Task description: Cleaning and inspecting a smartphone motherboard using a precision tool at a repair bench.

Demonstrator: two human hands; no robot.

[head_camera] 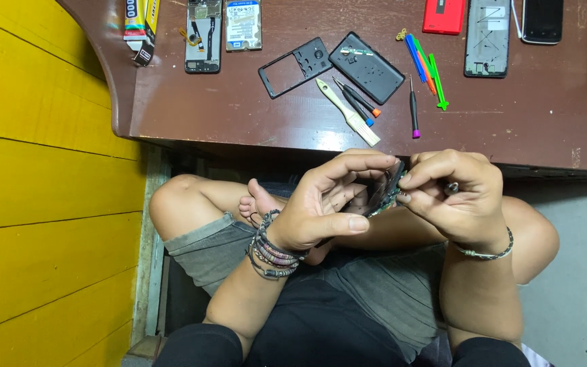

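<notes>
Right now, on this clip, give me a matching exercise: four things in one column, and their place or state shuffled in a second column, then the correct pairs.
Things:
1. circuit board
2. red phone cover
3. brush
4. black phone frame

Place or state:
A. on the desk, left of the black back cover
B. held between the left hand and right hand
C. at the far edge of the desk, partly cut off
D. lying beside two small screwdrivers

Pairs: 1-B, 2-C, 3-D, 4-A

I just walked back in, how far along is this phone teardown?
Done: a black plastic phone frame and a black back cover lie apart on the brown wooden table. In hand: the left hand and right hand grip a green circuit board. Left: the purple-tipped screwdriver lies unused; nothing looks reassembled.
</notes>
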